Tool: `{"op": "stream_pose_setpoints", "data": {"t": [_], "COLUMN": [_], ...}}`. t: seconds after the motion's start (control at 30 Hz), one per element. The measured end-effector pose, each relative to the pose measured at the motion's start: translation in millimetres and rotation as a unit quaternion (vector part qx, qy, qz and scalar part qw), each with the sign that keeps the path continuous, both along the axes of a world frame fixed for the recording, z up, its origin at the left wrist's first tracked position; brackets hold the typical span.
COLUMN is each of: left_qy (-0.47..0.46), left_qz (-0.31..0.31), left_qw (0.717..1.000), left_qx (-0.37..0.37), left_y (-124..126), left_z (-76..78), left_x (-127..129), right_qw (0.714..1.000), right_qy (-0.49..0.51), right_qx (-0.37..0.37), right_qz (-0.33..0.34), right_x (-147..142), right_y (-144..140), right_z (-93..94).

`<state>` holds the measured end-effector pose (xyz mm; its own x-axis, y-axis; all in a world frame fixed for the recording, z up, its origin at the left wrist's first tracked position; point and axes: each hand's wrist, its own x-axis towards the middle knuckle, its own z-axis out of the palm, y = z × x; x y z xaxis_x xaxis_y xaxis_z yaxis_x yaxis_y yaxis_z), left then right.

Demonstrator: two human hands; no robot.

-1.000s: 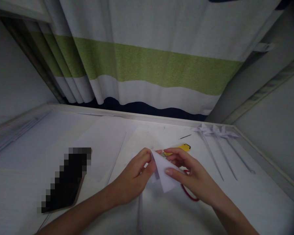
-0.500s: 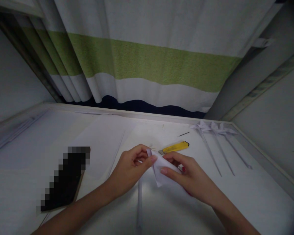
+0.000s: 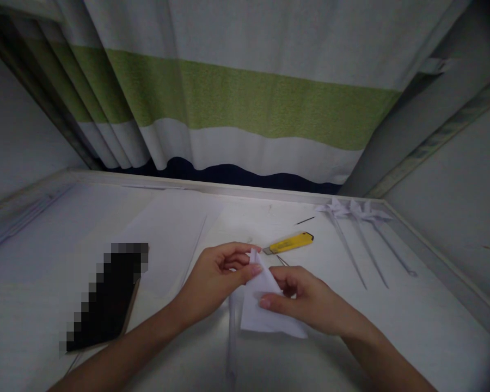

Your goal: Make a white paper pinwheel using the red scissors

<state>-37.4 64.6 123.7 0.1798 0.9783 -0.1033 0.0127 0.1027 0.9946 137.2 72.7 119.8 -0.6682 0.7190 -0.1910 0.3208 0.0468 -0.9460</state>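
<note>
A: Item in hand?

B: A folded white paper piece, roughly triangular, raised just above the white tabletop near its front centre. Apex points away from the person; the broad edge faces them.

A: Grip condition?

B: Left hand pinches the apex between thumb and fingertips, closed on the paper. Right hand grasps the right side, thumb on the upper face, remaining fingers curled at the edge. Both hands grasp the same piece.

A: Adjacent items?

B: A thin rolled paper stick lies on the table under the paper, running toward the person. A yellow utility knife lies just beyond the hands, apart from them. A flat white sheet lies to the left rear.

A: Further out?

B: A dark pixelated object rests at left. Three paper pinwheels on sticks lie at right rear, near the table rim. A striped curtain in white, green and dark blue hangs behind.
</note>
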Motion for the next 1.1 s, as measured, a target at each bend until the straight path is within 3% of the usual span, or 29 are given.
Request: {"op": "stream_pose_setpoints", "data": {"t": [0.17, 0.47, 0.67, 0.83, 1.1], "left_qy": [-0.015, -0.029, -0.085, -0.039, -0.013], "left_qz": [-0.007, -0.012, -0.005, 0.031, 0.03], "left_qw": [0.999, 0.998, 0.992, 0.997, 0.999], "left_qx": [-0.029, -0.048, -0.09, -0.067, -0.032], "left_y": [-0.4, -0.7, 0.1, 0.9, -0.8], "left_z": [0.8, 2.7, -2.0, -3.3, 0.0], "left_x": [-1.6, -1.4, -0.9, -0.5, -0.5], "right_qw": [0.988, 0.984, 0.992, 0.999, 0.997], "right_qy": [0.074, 0.076, 0.057, 0.0, -0.011], "right_qx": [-0.138, -0.159, -0.099, -0.006, 0.056], "right_qz": [-0.007, -0.023, -0.048, -0.037, -0.05], "right_x": [-1.5, -2.6, -6.1, -8.6, -10.0], "right_y": [-0.1, -0.8, -6.6, -9.0, -9.5], "right_z": [-4.9, -3.4, -1.5, -0.7, 1.9]}}
